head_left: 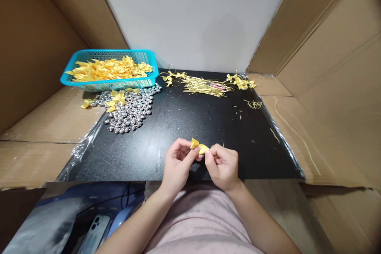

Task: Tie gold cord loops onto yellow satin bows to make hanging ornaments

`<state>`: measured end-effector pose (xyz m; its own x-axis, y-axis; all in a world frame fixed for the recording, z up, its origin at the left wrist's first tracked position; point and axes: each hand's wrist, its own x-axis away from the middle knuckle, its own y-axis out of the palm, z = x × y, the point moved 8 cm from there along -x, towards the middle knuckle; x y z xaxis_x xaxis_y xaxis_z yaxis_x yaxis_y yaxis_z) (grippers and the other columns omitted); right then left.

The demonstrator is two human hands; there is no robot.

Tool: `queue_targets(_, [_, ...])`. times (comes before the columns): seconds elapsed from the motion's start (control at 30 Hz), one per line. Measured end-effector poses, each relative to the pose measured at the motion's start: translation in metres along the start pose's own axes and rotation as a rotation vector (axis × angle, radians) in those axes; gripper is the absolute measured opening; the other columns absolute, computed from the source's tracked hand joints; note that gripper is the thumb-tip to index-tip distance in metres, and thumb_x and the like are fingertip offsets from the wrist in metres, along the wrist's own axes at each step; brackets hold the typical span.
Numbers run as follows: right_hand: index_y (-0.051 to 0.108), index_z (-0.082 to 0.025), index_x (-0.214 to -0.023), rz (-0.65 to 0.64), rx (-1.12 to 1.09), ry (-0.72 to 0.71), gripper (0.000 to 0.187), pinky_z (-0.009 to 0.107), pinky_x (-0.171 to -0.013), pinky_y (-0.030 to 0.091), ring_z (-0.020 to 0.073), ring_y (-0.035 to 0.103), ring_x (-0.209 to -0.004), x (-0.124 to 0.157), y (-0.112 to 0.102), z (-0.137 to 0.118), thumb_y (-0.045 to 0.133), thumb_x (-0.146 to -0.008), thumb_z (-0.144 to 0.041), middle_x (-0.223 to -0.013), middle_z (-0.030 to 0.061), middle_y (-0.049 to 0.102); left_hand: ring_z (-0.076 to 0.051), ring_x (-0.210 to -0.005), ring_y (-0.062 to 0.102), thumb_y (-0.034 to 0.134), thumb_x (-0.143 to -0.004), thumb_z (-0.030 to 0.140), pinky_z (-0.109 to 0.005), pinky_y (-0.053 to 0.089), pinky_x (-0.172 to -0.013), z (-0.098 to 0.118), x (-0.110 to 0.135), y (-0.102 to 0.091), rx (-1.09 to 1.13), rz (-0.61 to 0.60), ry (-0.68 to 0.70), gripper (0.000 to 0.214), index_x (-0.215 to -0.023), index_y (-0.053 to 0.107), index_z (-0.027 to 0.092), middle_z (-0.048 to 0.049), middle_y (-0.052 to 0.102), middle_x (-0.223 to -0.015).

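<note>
Just over the front part of the black table, a small yellow ribbon bow is pinched between the thumb and fingers of my left hand. My right hand is closed right beside the bow, its thumb and forefinger at the bow's right end. A short bit of thin gold tie pokes out above the right hand's knuckles; the rest of it is hidden in the fingers. The middle of the bow is partly covered by my left thumb.
A blue plastic basket of yellow bows stands at the back left. Silver beads with several bows lie before it. Gold ties and a pinkish tool lie at the back, finished-looking bows to their right. Cardboard walls flank the table.
</note>
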<state>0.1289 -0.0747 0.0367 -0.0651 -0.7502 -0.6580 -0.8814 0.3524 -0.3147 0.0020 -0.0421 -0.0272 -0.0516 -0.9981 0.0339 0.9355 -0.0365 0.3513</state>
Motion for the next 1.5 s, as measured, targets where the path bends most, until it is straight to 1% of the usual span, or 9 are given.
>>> queue_targets(0.27, [0.041, -0.02, -0.057, 0.005, -0.004, 0.002, 0.031, 0.017, -0.039, 0.028, 0.004, 0.031, -0.037, 0.001, -0.001, 0.001, 0.053, -0.084, -0.011, -0.045, -0.0082, 0.041, -0.009, -0.058, 0.064, 0.078, -0.075, 0.026, -0.019, 0.052, -0.061, -0.002, 0.001, -0.004, -0.025, 0.014, 0.004, 0.021, -0.072, 0.059, 0.017, 0.0029, 0.068, -0.064])
queue_targets(0.6, [0.041, -0.02, -0.057, -0.003, 0.006, 0.01, 0.031, 0.017, -0.039, 0.027, 0.0039, 0.029, -0.038, 0.003, 0.001, 0.004, 0.053, -0.084, -0.012, -0.045, -0.0087, 0.038, -0.01, -0.06, 0.064, 0.077, -0.077, 0.026, -0.02, 0.052, -0.063, -0.002, 0.001, -0.002, -0.023, -0.007, 0.023, 0.02, -0.073, 0.059, 0.017, 0.0024, 0.068, -0.064])
queue_targets(0.83, [0.041, -0.02, -0.055, -0.005, 0.015, 0.006, 0.031, 0.018, -0.038, 0.028, 0.0042, 0.03, -0.037, 0.001, 0.001, 0.003, 0.053, -0.083, -0.012, -0.045, -0.0085, 0.038, -0.01, -0.06, 0.064, 0.078, -0.076, 0.027, -0.02, 0.052, -0.063, -0.002, 0.002, -0.004, -0.029, 0.004, 0.021, 0.021, -0.072, 0.059, 0.017, 0.0023, 0.068, -0.063])
queue_targets(1.0, [0.04, -0.02, -0.056, -0.009, 0.018, -0.007, 0.031, 0.018, -0.039, 0.027, 0.0042, 0.03, -0.037, 0.001, 0.002, 0.001, 0.053, -0.083, -0.011, -0.045, -0.0088, 0.038, -0.01, -0.061, 0.064, 0.077, -0.076, 0.027, -0.02, 0.052, -0.063, 0.003, 0.003, -0.002, -0.051, -0.004, 0.067, 0.02, -0.072, 0.06, 0.017, 0.0018, 0.068, -0.066])
queue_targets(1.13, [0.04, -0.021, -0.057, -0.014, 0.04, -0.034, 0.031, 0.019, -0.039, 0.027, 0.005, 0.03, -0.038, 0.004, 0.003, 0.0, 0.052, -0.083, -0.01, -0.045, -0.0087, 0.035, -0.011, -0.061, 0.063, 0.079, -0.074, 0.03, -0.022, 0.053, -0.062, 0.011, 0.005, -0.002, -0.084, 0.029, 0.168, 0.023, -0.07, 0.061, 0.017, 0.0009, 0.066, -0.067])
queue_targets(1.27, [0.042, -0.021, -0.06, -0.011, 0.069, -0.114, 0.028, 0.021, -0.042, 0.029, 0.0064, 0.032, -0.041, 0.007, 0.003, -0.005, 0.051, -0.084, -0.008, -0.048, -0.0079, 0.036, -0.013, -0.067, 0.066, 0.074, -0.078, 0.022, -0.023, 0.054, -0.064, 0.015, 0.012, -0.005, -0.142, 0.051, 0.312, 0.014, -0.072, 0.062, 0.018, -0.001, 0.068, -0.074])
queue_targets(1.33, [0.044, -0.021, -0.063, -0.01, 0.078, -0.172, 0.026, 0.022, -0.044, 0.031, 0.0076, 0.034, -0.043, 0.01, 0.003, -0.01, 0.05, -0.084, -0.007, -0.049, -0.0068, 0.038, -0.014, -0.071, 0.068, 0.071, -0.08, 0.016, -0.024, 0.055, -0.066, 0.021, 0.019, -0.006, -0.2, 0.057, 0.431, 0.008, -0.076, 0.064, 0.02, -0.0017, 0.071, -0.078])
queue_targets(1.4, [0.045, -0.022, -0.066, -0.009, 0.081, -0.229, 0.024, 0.023, -0.045, 0.032, 0.009, 0.036, -0.044, 0.014, 0.002, -0.014, 0.05, -0.085, -0.007, -0.05, -0.0057, 0.04, -0.015, -0.074, 0.07, 0.067, -0.082, 0.011, -0.026, 0.057, -0.067, 0.03, 0.027, -0.005, -0.271, 0.041, 0.579, 0.011, -0.083, 0.067, 0.022, -0.0024, 0.075, -0.083])
queue_targets(1.5, [0.048, -0.022, -0.071, -0.003, 0.089, -0.301, 0.02, 0.025, -0.047, 0.035, 0.0111, 0.039, -0.045, 0.021, 0.001, -0.019, 0.05, -0.086, -0.008, -0.051, -0.0041, 0.044, -0.019, -0.073, 0.073, 0.068, -0.081, 0.013, -0.031, 0.059, -0.062, 0.049, 0.038, 0.001, -0.379, 0.018, 0.77, 0.012, -0.085, 0.07, 0.024, -0.0044, 0.078, -0.086])
